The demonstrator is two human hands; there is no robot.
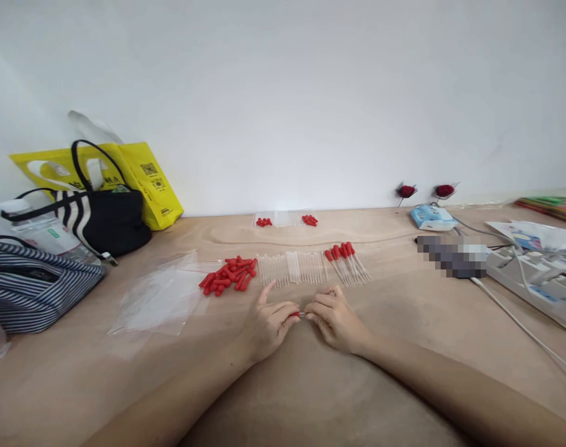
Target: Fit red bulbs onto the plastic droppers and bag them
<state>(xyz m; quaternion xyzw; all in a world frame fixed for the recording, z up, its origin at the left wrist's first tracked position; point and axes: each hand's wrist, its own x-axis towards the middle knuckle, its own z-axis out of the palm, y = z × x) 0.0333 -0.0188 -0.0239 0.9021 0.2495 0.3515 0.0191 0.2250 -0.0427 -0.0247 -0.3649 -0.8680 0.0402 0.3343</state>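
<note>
My left hand (272,323) pinches a red rubber bulb (295,314), most of it hidden by the fingers. Facing it, my right hand (335,320) is closed on a thin clear dropper tube (303,314), whose end meets the bulb between the hands. Beyond my left hand lies a heap of loose red bulbs (229,274). Clear dropper tubes (292,267) rest side by side in a row past my fingers. To their right, several droppers with red bulbs fitted (346,261) lie in a slanted group.
Clear plastic bags (159,295) lie flat at left, near a striped pouch (40,285), a black bag (108,220) and a yellow bag (159,186). By the wall is a bag with red bulbs (285,218). A tissue pack (432,218) and a power strip (538,285) with cables stand right.
</note>
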